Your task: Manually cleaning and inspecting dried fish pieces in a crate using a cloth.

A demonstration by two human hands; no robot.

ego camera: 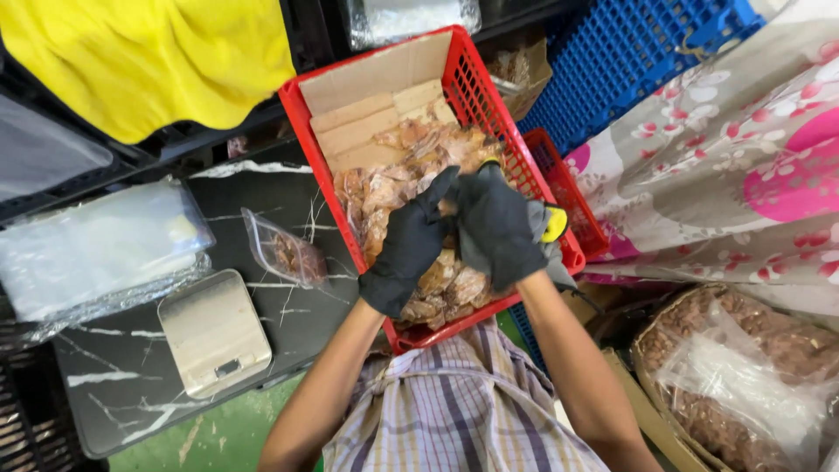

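Seen from the head camera, two black-gloved hands meet over a red plastic mesh crate of clear-wrapped brown snack packets: the left hand pinches the right hand at its glove; the right's grip cannot be told.

Steel weighing scale on black marble-pattern table; small clear bag just right of scale; yellow cloth well above; blue crate far right.
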